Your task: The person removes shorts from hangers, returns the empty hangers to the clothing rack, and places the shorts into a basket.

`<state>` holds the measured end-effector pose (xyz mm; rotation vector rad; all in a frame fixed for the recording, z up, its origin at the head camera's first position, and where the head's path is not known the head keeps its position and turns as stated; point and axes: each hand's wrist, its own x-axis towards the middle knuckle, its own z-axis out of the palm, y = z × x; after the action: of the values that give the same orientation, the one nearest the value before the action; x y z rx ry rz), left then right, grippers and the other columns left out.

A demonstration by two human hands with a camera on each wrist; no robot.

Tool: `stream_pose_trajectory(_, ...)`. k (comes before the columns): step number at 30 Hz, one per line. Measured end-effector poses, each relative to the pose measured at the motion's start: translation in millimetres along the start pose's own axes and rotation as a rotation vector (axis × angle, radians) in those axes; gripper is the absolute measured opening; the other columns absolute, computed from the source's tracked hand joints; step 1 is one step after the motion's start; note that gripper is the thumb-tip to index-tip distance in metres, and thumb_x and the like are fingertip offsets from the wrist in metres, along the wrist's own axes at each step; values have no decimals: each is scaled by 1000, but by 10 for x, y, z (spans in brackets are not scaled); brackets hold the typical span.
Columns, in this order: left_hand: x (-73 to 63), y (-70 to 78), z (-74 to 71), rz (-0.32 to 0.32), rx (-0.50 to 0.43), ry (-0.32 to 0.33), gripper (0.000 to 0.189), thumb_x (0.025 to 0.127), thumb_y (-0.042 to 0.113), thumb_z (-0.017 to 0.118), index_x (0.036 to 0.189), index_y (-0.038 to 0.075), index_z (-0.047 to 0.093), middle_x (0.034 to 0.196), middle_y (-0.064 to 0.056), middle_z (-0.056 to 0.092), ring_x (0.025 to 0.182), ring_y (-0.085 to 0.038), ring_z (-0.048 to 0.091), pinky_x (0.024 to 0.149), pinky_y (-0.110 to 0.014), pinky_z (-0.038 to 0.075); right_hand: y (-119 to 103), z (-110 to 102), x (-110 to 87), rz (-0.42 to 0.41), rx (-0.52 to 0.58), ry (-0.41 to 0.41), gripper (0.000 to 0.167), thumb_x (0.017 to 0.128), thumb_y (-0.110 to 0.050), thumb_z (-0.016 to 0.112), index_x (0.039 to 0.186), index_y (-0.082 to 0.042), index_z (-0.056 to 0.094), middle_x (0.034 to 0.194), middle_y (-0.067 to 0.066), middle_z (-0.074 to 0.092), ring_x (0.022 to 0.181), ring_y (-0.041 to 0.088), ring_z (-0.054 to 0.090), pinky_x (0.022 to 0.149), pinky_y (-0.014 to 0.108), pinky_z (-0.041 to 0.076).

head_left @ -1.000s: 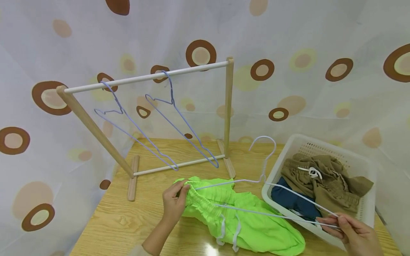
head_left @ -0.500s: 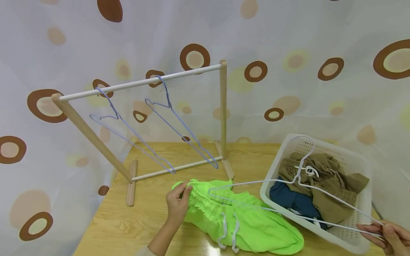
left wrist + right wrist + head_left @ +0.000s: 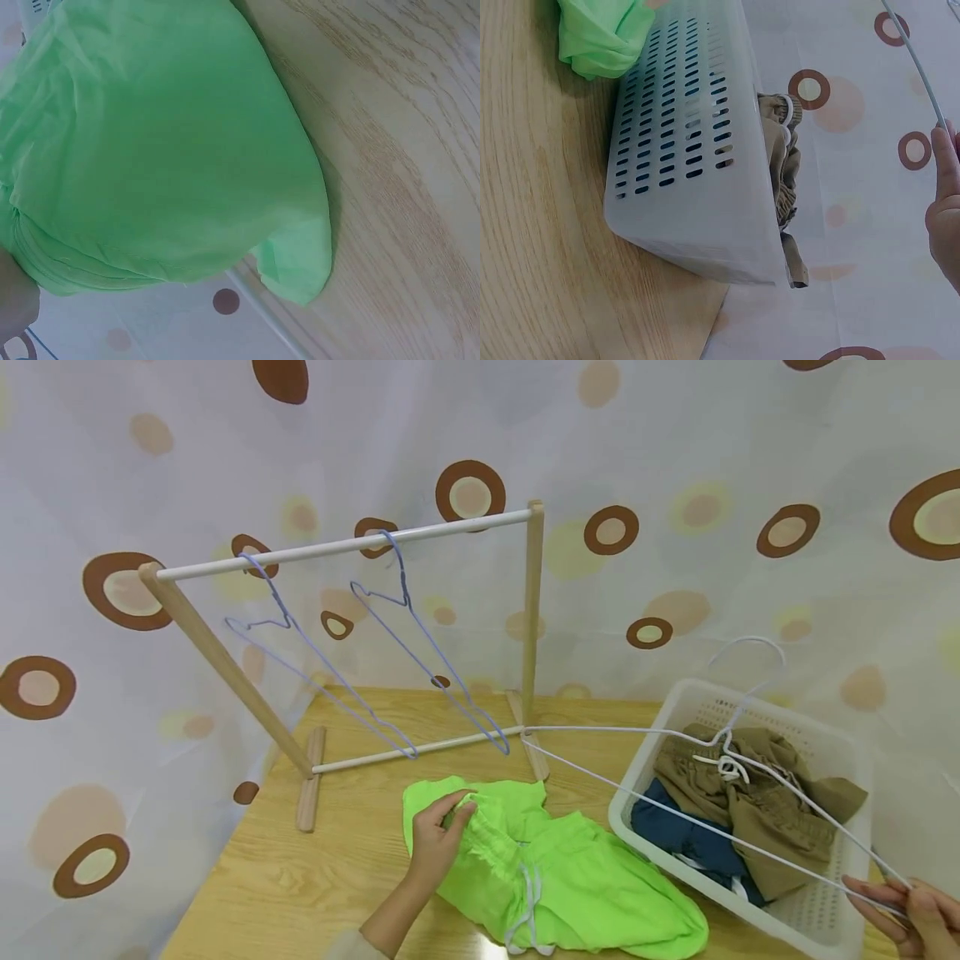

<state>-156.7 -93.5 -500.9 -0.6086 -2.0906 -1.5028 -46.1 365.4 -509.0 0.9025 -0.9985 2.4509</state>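
Bright green drawstring shorts (image 3: pixel 600 881) lie bunched on the table. My left hand (image 3: pixel 438 843) pinches their elastic waistband between thumb and fingers, lifting it slightly. White drawstrings (image 3: pixel 529 902) hang down the front. In the left wrist view, green cloth (image 3: pixel 172 150) fills much of the picture and only a bit of the hand shows. At the right, my right hand (image 3: pixel 915 914) holds one end of a pale wire hanger (image 3: pixel 600 728). Its other end is apart from the waistband, beyond the shorts, and its hook points up over the basket.
A wooden rack (image 3: pixel 534 618) with a white rod (image 3: pixel 345 546) stands at the back left; two blue-violet hangers (image 3: pixel 438 647) hang from it. To the right, a white plastic basket (image 3: pixel 637 768) holds brown shorts (image 3: pixel 783 827) and a navy garment (image 3: pixel 682 827). A patterned curtain (image 3: pixel 675 427) hangs behind.
The hanger's left end has come out of the shorts' waistband, and the right hand has moved right with it. The left hand still pinches the waistband, a little farther right.
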Motion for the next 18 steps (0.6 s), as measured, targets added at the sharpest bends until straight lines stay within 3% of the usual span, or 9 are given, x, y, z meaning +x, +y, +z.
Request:
stream_pose_trajectory(4,-50,-76,0,-146,33,-89,27,85,5,63,112,-3,63,107,-18,67,97,-33,64,82,-29,55,46,86,67,1,25,-40,47,95,11,4,126,24,37,120,33,55,112,39,54,91,38,48)
stream_pose_trajectory(8,-76,-161,-53,-188,80,-111,38,87,14,64,122,1,58,120,-16,62,109,-34,59,90,-39,52,125,205,134,-61,62,-56,42,95,13,7,125,28,31,122,36,52,113,44,53,94,43,45)
stream_pose_trajectory(13,-99,-285,-210,-228,105,-40,40,86,12,64,123,-2,56,124,-18,59,116,-34,54,94,-45,47,218,328,175,-142,15,9,37,94,15,14,124,29,33,119,36,54,107,45,56,90,43,47)
stream_pose_trajectory(18,-117,-426,-455,-330,130,123,34,87,6,62,118,-5,58,118,-18,62,107,-29,58,89,-33,51,273,450,194,-180,-110,114,34,94,16,21,123,28,34,115,32,59,101,40,62,86,40,50)
